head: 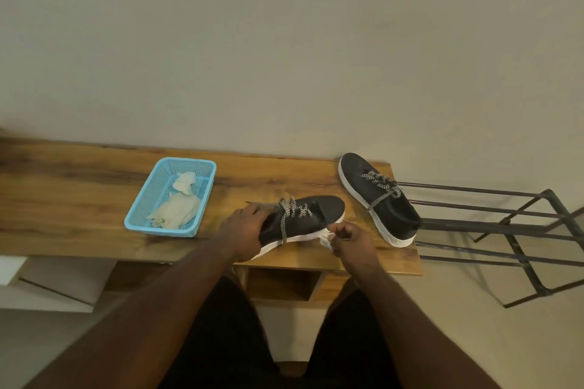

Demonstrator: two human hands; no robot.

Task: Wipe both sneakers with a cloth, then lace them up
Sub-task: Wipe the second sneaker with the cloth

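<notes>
A black sneaker with a white sole [311, 215] lies on the wooden table [79, 196], its speckled laces loose. My left hand [246, 230] grips its toe end from above. My right hand [352, 238] pinches a small white cloth [325, 238] against the sole near the heel. The second black sneaker [376, 196] stands apart at the table's right end, laces loosely threaded.
A blue plastic basket [148, 189] with pale cloths [180, 208] in it sits left of the sneakers. A dark metal rack [505, 227] stands to the right of the table, beside the second sneaker. A wall runs right behind the table.
</notes>
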